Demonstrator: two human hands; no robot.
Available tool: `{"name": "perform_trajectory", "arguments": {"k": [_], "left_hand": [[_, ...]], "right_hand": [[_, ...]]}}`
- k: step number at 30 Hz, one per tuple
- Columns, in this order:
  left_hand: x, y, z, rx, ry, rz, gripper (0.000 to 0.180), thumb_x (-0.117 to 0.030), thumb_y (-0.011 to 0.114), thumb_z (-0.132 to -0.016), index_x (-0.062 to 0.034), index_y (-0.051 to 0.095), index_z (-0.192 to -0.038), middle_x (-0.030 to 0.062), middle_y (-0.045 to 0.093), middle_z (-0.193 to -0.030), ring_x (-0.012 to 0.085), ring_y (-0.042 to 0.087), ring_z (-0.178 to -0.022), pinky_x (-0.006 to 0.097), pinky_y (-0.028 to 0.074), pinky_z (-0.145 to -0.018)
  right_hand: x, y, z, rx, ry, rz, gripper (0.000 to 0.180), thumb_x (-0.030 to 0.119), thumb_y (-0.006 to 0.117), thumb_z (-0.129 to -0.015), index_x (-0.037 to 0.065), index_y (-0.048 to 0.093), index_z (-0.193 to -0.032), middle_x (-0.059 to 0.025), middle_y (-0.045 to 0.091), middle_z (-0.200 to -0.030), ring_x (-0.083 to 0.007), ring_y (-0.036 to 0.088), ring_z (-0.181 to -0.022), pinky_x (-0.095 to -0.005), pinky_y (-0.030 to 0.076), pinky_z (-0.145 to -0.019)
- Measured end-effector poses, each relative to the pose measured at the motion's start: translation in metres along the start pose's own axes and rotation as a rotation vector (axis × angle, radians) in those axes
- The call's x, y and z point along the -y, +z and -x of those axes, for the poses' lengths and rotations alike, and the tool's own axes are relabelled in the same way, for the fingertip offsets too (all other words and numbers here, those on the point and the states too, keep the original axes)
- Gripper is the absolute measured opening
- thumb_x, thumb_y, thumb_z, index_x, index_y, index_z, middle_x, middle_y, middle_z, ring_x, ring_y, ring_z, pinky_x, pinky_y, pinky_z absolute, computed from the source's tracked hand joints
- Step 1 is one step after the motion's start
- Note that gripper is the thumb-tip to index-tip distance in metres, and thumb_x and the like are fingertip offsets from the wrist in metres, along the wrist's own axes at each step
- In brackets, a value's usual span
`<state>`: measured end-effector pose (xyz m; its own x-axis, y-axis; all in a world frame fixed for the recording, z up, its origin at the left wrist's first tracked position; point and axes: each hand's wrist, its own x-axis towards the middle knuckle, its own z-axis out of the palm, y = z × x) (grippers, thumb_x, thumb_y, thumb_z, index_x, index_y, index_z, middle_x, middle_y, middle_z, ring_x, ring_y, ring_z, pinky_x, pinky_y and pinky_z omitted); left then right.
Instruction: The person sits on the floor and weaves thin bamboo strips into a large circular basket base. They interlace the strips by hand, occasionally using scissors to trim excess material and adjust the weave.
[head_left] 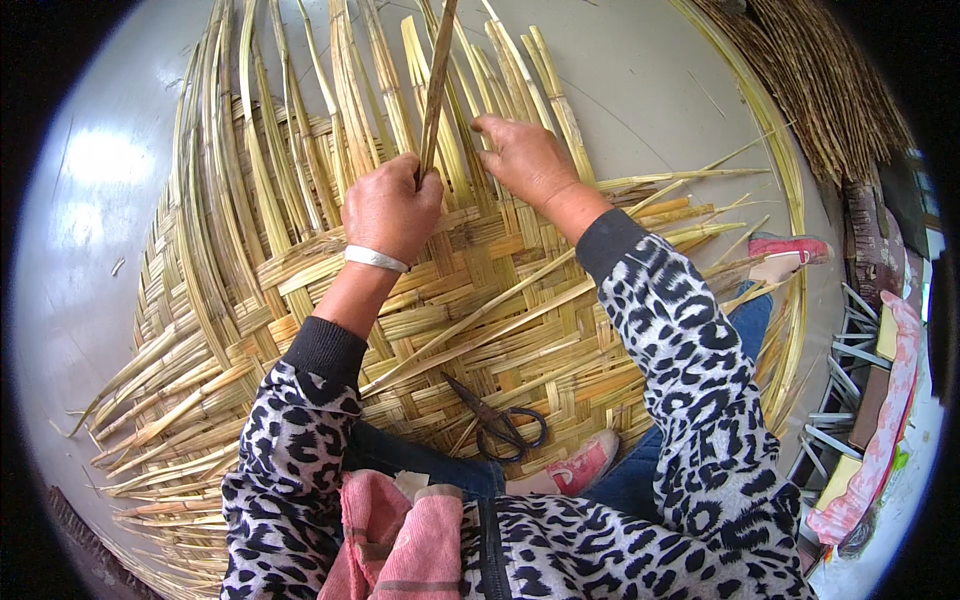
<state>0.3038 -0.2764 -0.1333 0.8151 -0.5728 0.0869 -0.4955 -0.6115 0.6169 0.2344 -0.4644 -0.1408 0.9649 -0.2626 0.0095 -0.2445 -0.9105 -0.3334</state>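
A partly woven mat point(480, 265) of split yellow-green cane or reed strips lies beneath my hands. My left hand point(393, 208) is closed around a brown flat stick point(437, 85), which rises from the fist toward the top of the view. To its right, my right hand point(535, 165) is curved over the upright strips, thumb and fingers apart, and nothing shows in its grip. Loose strip ends point(360, 90) fan out beyond the weave. A pair of dark scissors point(505, 430) rests on the mat near my legs, its blades slightly parted.
Long strips point(778, 150) curve along the right side of the grey floor point(640, 70). A bundle of thin brown stalks point(820, 70) lies at the far right. Below it stands a metal-legged rack or seat with a pink cloth point(875, 430). My pink shoes point(585, 462) are on or beside the mat.
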Motion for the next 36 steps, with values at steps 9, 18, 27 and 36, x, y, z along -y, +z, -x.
{"name": "perform_trajectory", "arguments": {"k": [9,18,27,36], "left_hand": [[0.0,-0.006,-0.003,0.013,-0.112,0.088,0.022,-0.025,0.063,-0.081,-0.0034,0.061,-0.085,0.0196,0.065,-0.073,0.0389,0.065,-0.074,0.047,0.05,-0.067],[0.011,0.001,-0.011,0.141,-0.212,0.185,0.026,-0.026,0.062,-0.082,-0.0034,0.061,-0.095,0.0223,0.067,-0.083,0.041,0.065,-0.082,0.046,0.051,-0.075],[0.025,-0.006,-0.014,0.38,-0.078,0.295,0.041,-0.033,0.069,-0.083,-0.0085,0.067,-0.115,0.0165,0.07,-0.089,0.03,0.069,-0.082,0.039,0.053,-0.075],[0.016,-0.013,-0.01,0.359,0.061,0.143,0.033,-0.031,0.066,-0.086,-0.0086,0.07,-0.11,0.0152,0.07,-0.086,0.0314,0.068,-0.081,0.04,0.053,-0.073]], "right_hand": [[0.0,-0.009,-0.035,0.424,0.436,-0.965,0.045,0.019,0.065,-0.086,-0.004,0.054,-0.124,-0.0077,0.066,-0.096,-0.012,0.063,-0.078,-0.0261,0.053,-0.063],[0.008,0.005,-0.024,0.343,0.336,-1.337,0.022,0.013,0.073,-0.086,0.005,0.063,-0.104,-0.0037,0.068,-0.094,-0.0118,0.065,-0.084,-0.0273,0.054,-0.077],[0.003,-0.025,-0.041,0.066,0.164,-1.63,0.023,0.013,0.069,-0.089,0.006,0.064,-0.11,-0.0056,0.068,-0.101,-0.0164,0.062,-0.099,-0.0327,0.049,-0.093],[-0.04,-0.038,-0.022,-0.117,0.327,-1.497,0.023,0.01,0.066,-0.091,0.007,0.062,-0.114,-0.004,0.066,-0.1,-0.0161,0.062,-0.092,-0.0289,0.054,-0.081]]}}
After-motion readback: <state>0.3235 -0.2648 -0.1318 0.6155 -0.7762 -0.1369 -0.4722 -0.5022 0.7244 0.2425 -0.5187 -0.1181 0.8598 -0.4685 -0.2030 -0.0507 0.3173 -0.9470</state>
